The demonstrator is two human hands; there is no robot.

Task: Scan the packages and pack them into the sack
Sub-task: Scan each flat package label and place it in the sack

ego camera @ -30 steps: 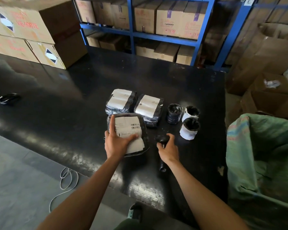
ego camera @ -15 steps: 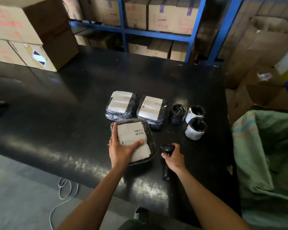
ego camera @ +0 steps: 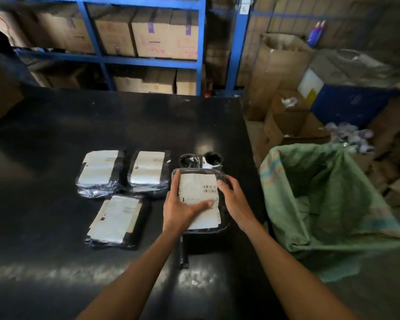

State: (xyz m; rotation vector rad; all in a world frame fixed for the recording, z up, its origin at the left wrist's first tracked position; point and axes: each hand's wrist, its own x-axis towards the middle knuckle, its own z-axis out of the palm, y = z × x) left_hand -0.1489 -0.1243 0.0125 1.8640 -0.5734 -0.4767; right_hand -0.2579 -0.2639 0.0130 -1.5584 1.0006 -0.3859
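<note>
A black-wrapped package point(ego camera: 198, 195) with a white barcode label is held just above the black table point(ego camera: 56, 125). My left hand point(ego camera: 180, 209) grips its left side, thumb across the label. My right hand point(ego camera: 234, 199) holds its right edge. Under it lies the black scanner point(ego camera: 183, 252), only its handle showing. Three more flat labelled packages lie on the table: two at the back point(ego camera: 99, 170) point(ego camera: 148, 170) and one nearer me point(ego camera: 116, 221). Two round wrapped rolls point(ego camera: 189, 160) point(ego camera: 213, 158) stand behind the held package. The open green sack point(ego camera: 328, 195) gapes at the table's right edge.
Blue shelving point(ego camera: 201, 42) with cardboard boxes stands behind the table. Open cartons point(ego camera: 284, 121), a blue box point(ego camera: 346, 105) and loose scrap crowd the floor beyond the sack.
The package has been lifted and carried right, uncovering another flat package beneath it. My right hand left the scanner and took the package's right edge. The view swung right.
</note>
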